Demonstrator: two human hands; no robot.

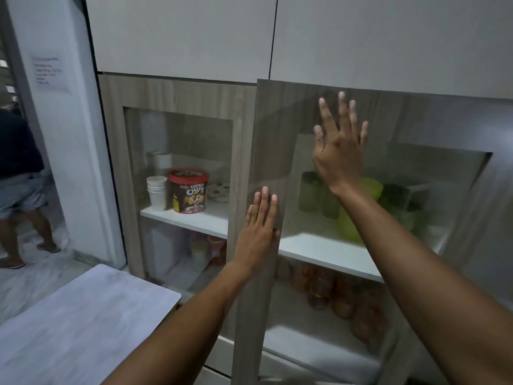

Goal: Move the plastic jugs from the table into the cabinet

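Note:
Green plastic jugs [361, 207] stand on the white upper shelf [319, 250] inside the cabinet, blurred behind the glass pane of the right door [266, 129]. That door stands slightly ajar, its left edge out from the cabinet front. My left hand [259, 223] lies flat, fingers apart, on the door's wooden left frame. My right hand [340, 145] is pressed flat on the glass higher up, fingers spread. Neither hand holds anything.
The left cabinet door [133, 173] is shut; behind its glass sit stacked paper cups [156, 194] and a red-lidded Choco Chips tub [188, 193]. Jars [341, 295] fill the lower right shelf. A grey table [83, 315] is at lower left. A person [19, 184] stands in the doorway.

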